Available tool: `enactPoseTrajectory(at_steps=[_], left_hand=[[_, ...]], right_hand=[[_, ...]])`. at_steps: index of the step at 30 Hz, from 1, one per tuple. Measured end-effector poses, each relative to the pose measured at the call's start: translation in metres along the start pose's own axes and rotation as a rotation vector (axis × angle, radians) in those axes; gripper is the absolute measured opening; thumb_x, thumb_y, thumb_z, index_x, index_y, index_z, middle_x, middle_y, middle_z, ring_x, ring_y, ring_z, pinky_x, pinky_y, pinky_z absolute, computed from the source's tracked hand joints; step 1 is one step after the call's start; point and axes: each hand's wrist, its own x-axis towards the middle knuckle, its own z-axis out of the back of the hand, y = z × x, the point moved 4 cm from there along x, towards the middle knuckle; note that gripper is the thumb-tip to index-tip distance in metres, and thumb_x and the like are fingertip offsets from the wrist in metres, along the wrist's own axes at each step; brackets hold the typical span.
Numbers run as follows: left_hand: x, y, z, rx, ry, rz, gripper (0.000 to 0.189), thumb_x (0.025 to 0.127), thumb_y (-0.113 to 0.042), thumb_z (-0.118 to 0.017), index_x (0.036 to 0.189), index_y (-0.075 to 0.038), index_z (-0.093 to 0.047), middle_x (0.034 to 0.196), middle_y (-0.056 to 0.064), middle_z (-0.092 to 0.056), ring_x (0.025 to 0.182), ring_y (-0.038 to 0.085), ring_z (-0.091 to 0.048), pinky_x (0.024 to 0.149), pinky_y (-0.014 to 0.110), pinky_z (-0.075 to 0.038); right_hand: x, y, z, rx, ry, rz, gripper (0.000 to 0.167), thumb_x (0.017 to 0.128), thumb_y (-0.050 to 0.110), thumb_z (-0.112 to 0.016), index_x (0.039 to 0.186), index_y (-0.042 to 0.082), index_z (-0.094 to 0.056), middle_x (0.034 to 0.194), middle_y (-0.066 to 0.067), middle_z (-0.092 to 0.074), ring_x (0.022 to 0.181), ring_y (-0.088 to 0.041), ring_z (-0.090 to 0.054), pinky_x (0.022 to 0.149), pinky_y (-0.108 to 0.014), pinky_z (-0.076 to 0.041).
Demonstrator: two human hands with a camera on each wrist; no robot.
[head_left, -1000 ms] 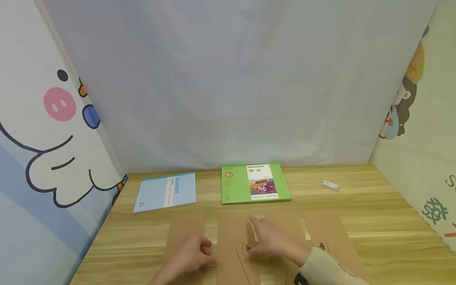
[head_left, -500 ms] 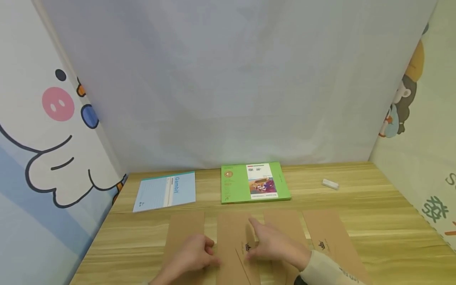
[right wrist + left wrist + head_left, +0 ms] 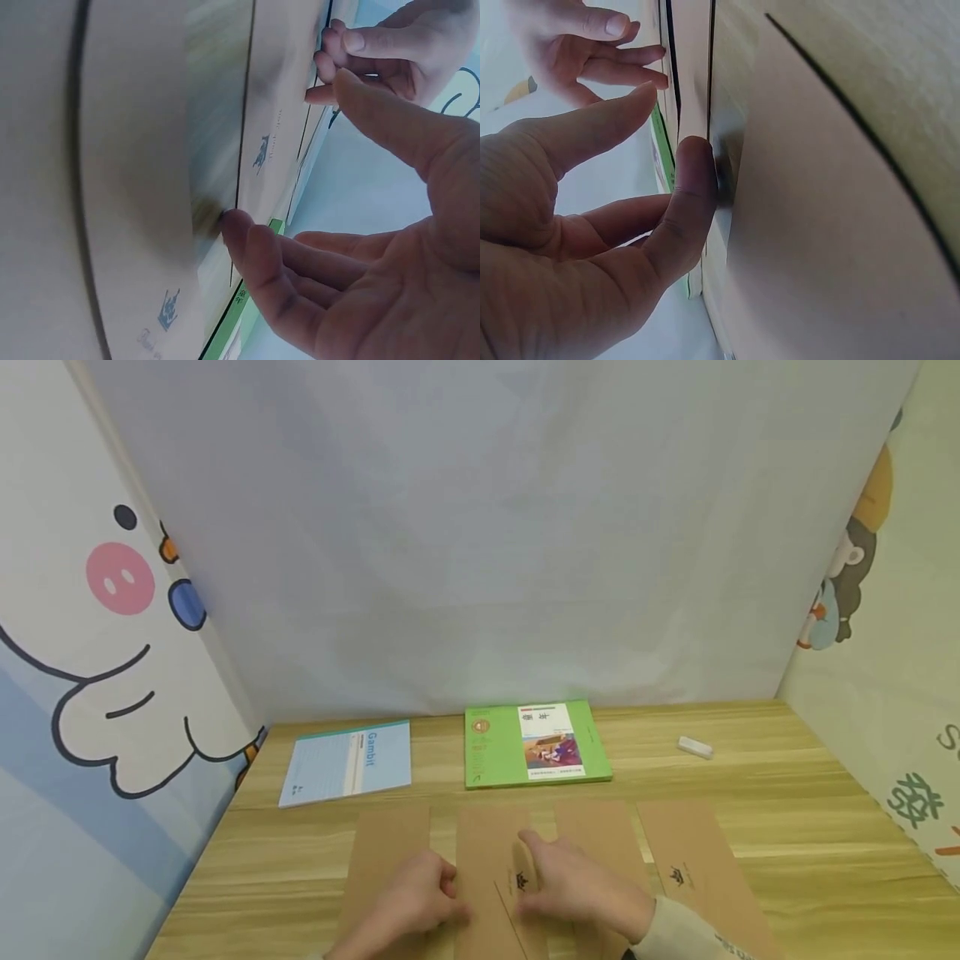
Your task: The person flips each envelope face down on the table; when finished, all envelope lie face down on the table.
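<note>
4 brown papers (image 3: 491, 839) lie on the table (image 3: 832, 852); i have my left hand (image 3: 412, 897) and right hand (image 3: 576, 885) at opposite edges of the second from left, thumbs spread away from loosely bent fingers.

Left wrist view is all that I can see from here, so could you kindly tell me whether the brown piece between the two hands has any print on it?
Observer: Yes. The head view shows a dark crown-like print on the brown piece between the left hand and the right hand.
Operator: Thank you. How many such brown pieces can you count, please?
Observer: Four are in the head view, lying side by side in a row.
Operator: And is there anything to the right of the green book?
Observer: Yes, a small white block lies on the table there, apart from the green book.
</note>
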Motion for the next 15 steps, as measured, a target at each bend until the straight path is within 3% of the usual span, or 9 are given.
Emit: enactPoseTrajectory(at_steps=[2, 7, 11, 15], left_hand=[[0.0006, -0.0004, -0.0013, -0.014, 0.003, 0.007, 0.032, 0.069, -0.009, -0.083, 0.06, -0.012, -0.052, 0.054, -0.008, -0.045, 0.043, 0.004, -0.042, 0.041, 0.02, -0.032], [0.002, -0.0002, -0.0016, -0.01, -0.005, 0.003, 0.027, 0.068, -0.007, -0.082, 0.062, -0.01, -0.057, 0.056, -0.006, -0.049, 0.044, 0.005, -0.045, 0.042, 0.022, -0.036], [0.0033, 0.0009, -0.0011, 0.057, -0.032, -0.026, 0.023, 0.067, -0.005, -0.082, 0.064, -0.009, -0.059, 0.058, -0.007, -0.05, 0.05, 0.006, -0.045, 0.047, 0.023, -0.039], [0.0044, 0.0032, -0.0021, 0.128, -0.05, -0.035, 0.028, 0.065, 0.002, -0.074, 0.058, -0.013, -0.052, 0.055, -0.009, -0.045, 0.049, 0.006, -0.041, 0.046, 0.022, -0.035]], right_hand=[[-0.0001, -0.0003, -0.0003, -0.012, -0.009, 0.009, 0.089, 0.069, 0.033, -0.083, 0.137, -0.004, -0.039, 0.099, -0.021, -0.064, 0.089, -0.029, -0.062, 0.081, -0.045, -0.05], [-0.0007, -0.0026, -0.0008, -0.006, -0.003, 0.009, 0.09, 0.07, 0.034, -0.083, 0.139, -0.002, -0.038, 0.099, -0.016, -0.064, 0.089, -0.026, -0.061, 0.08, -0.044, -0.05], [-0.0024, -0.0036, -0.0004, 0.02, 0.0, 0.009, 0.088, 0.072, 0.035, -0.083, 0.14, 0.0, -0.038, 0.105, -0.015, -0.064, 0.095, -0.029, -0.06, 0.081, -0.045, -0.049], [-0.0039, -0.0038, -0.0003, 0.039, -0.002, 0.01, 0.085, 0.072, 0.033, -0.083, 0.14, 0.004, -0.04, 0.11, -0.015, -0.063, 0.1, -0.033, -0.057, 0.082, -0.048, -0.048]])
